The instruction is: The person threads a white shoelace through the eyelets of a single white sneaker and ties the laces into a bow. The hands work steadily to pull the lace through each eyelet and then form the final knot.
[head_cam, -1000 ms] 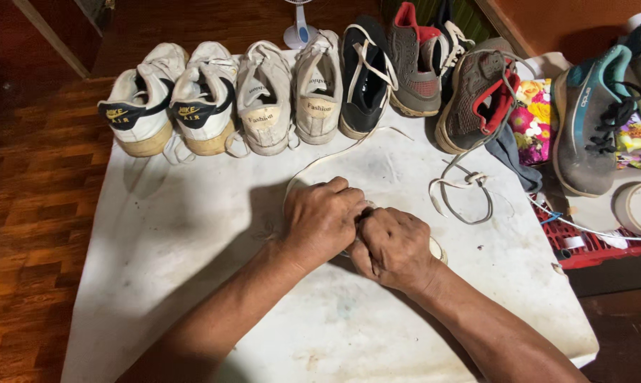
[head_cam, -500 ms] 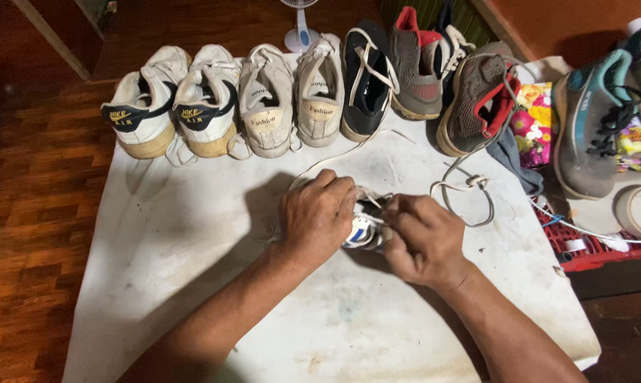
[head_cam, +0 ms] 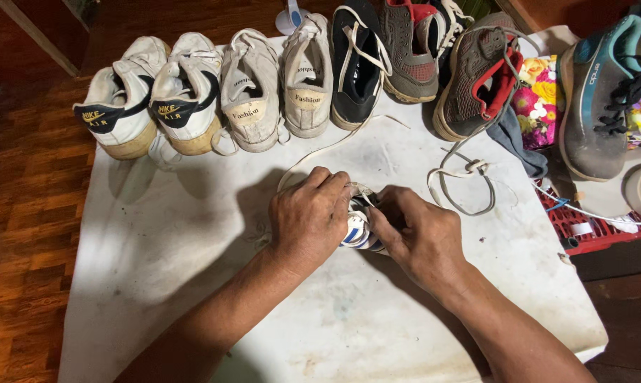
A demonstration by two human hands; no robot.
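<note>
Head view looks straight down on a stained white board laid over a reddish wooden floor, with both bare hands meeting near its middle. Left hand lies knuckles-up, fingers curled down over a small white object with blue stripes — too covered to tell what it is — and the right hand closes on the same object from the other side, thumb and fingertips pinched at its top edge where a thin white lace comes out. So both hands are closed around the striped object, which sits between them, resting on or just above the board. The lace runs from the hands up toward the row of shoes along the far edge. That row, from left: a pair of white sneakers with black heel patches, a pair of worn cream sneakers, a black shoe with white laces, a grey shoe with red lining, and a brown shoe with red tongue whose pale lace is knotted in a loose loop on the board, right of the hands. Farther right — off the board — sit a grey and teal shoe, a flowered cloth and a red crate.
</note>
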